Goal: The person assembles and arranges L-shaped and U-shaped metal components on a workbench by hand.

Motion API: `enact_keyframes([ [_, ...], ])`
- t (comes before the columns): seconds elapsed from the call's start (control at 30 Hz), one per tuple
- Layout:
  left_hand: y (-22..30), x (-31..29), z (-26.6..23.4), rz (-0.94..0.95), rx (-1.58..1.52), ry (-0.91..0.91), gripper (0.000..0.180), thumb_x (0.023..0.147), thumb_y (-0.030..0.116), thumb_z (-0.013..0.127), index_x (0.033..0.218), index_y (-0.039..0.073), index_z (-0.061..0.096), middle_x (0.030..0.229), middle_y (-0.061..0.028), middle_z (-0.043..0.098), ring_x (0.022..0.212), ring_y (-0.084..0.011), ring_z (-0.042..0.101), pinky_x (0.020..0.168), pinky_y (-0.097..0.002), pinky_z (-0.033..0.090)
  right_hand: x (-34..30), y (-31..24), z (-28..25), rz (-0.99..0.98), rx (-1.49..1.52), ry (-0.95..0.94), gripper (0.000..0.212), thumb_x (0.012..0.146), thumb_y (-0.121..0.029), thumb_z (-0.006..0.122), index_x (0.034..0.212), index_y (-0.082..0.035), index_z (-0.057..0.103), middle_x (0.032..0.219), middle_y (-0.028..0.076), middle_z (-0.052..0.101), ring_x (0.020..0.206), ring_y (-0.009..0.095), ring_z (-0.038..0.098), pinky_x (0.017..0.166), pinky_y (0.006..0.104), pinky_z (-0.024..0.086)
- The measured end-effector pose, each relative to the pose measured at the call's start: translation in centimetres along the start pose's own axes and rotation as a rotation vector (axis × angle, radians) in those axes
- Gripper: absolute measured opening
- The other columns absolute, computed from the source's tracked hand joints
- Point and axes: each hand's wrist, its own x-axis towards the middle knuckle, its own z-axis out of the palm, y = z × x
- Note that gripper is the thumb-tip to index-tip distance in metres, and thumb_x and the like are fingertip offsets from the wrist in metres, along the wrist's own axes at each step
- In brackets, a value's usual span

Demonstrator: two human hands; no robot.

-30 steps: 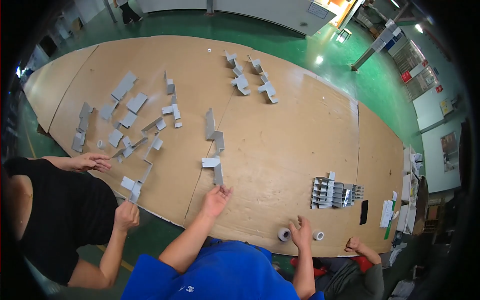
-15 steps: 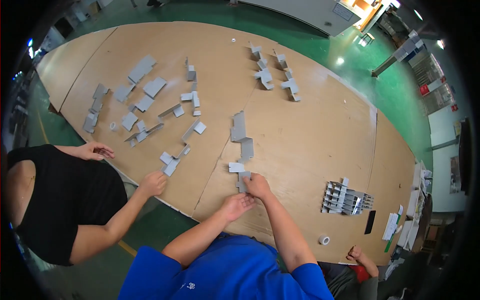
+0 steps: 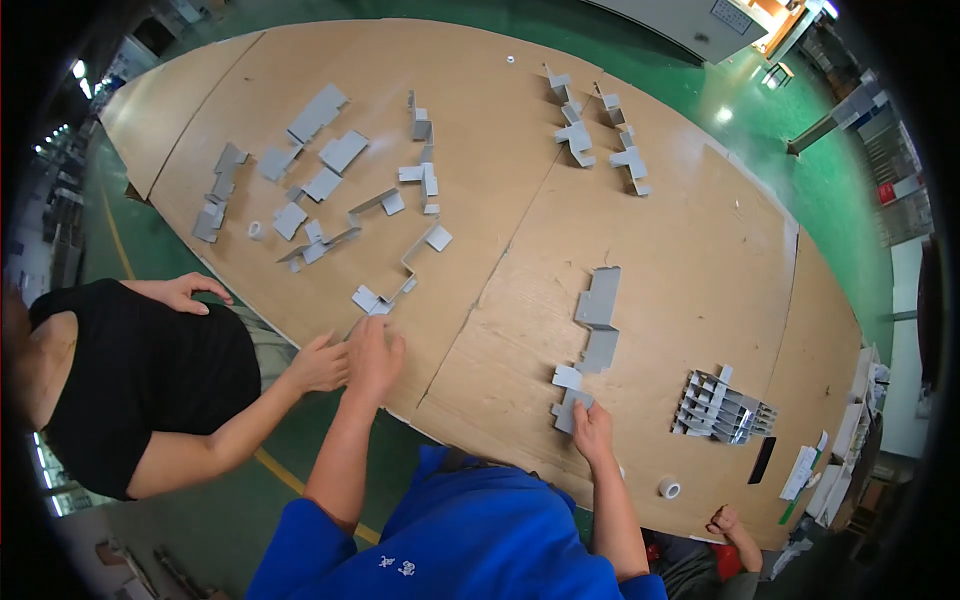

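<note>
My right hand (image 3: 592, 430) pinches the near end of a bent grey sheet-metal strip (image 3: 602, 300), which lies on the table in front of me with its stepped plates running away from me. My left hand (image 3: 374, 362) reaches across to the left, fingers bunched at the near end of another bent grey sheet-metal strip (image 3: 372, 300). Its fingertips are partly hidden behind the back of the hand. A co-worker's hand (image 3: 322, 364) is right beside my left hand, at the table edge.
Several bent grey metal strips (image 3: 343, 151) lie across the left of the brown table (image 3: 500, 220). Two more strips (image 3: 574, 135) lie at the far side. At right are a stack of grey slotted parts (image 3: 715, 405), a tape roll (image 3: 669, 488), a black bar (image 3: 762, 460) and another person's fist (image 3: 723, 520).
My left hand has left my right one and gone left to the strip by the co-worker's hand. My right hand has shifted the strip it holds to the right. The view has shifted too.
</note>
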Motion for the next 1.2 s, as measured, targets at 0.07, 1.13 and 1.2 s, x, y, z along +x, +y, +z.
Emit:
enact_keyframes([
  [0.07,-1.1,0.7,-0.8,0.032,0.168,0.188,0.031,0.084,0.016,0.068,0.108,-0.001,0.06,0.107,-0.0236,0.061,0.105,-0.0421,0.058,0.093,-0.048,0.046,-0.5,0.2,0.0,0.049,-0.065,-0.001,0.035,0.098,-0.031,0.051,0.096,0.0,0.066,0.076,0.021,0.067,0.071,0.034,0.067,0.066,0.0434,0.051],
  [1.13,6.4,-7.4,8.6,0.329,0.066,-0.166,0.013,0.088,0.011,0.058,0.085,-0.001,0.058,0.082,-0.0218,0.064,0.075,-0.04,0.064,0.069,-0.0504,0.052,-2.8,1.0,0.7,0.069,0.033,0.111,0.036,0.097,-0.031,0.051,0.097,0.002,0.064,0.086,0.027,0.067,0.082,0.042,0.066,0.075,0.0466,0.051],
  [1.2,7.6,-8.7,10.0,0.348,0.038,-0.251,0.015,0.089,0.011,0.058,0.094,-0.003,0.06,0.087,-0.0228,0.064,0.081,-0.0391,0.064,0.073,-0.0484,0.053,-3.2,1.1,0.5,0.101,0.025,0.112,0.036,0.098,-0.032,0.051,0.097,0.002,0.064,0.086,0.027,0.067,0.082,0.042,0.066,0.075,0.0465,0.05],
])
